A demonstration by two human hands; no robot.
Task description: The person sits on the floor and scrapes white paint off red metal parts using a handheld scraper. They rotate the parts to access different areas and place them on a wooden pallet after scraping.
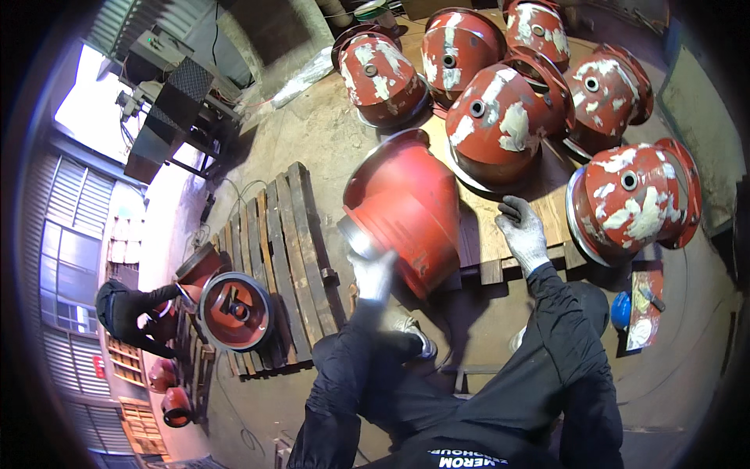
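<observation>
A large red metal casting [418,211], hollow with flared ends, leans tilted at the pallet's near edge in front of me, slightly blurred. My left hand [373,273], in a white work glove, grips its lower left side by the bare silver-coloured rim [355,234]; the fingertips are blurred. To the right of the casting, my right hand [522,230] is raised over the wooden boards, apart from it. Its grey-coated fingers are loosely bent with nothing visible in them. Behind that hand stands a red casting with cream patches [504,117].
Several more patched castings [633,199] stand at the back and right. At the left lies a slatted pallet [289,266] bearing an upturned round casting [234,311]. Another person [133,313] bends beyond it. A blue round object [620,310] lies by a board at right.
</observation>
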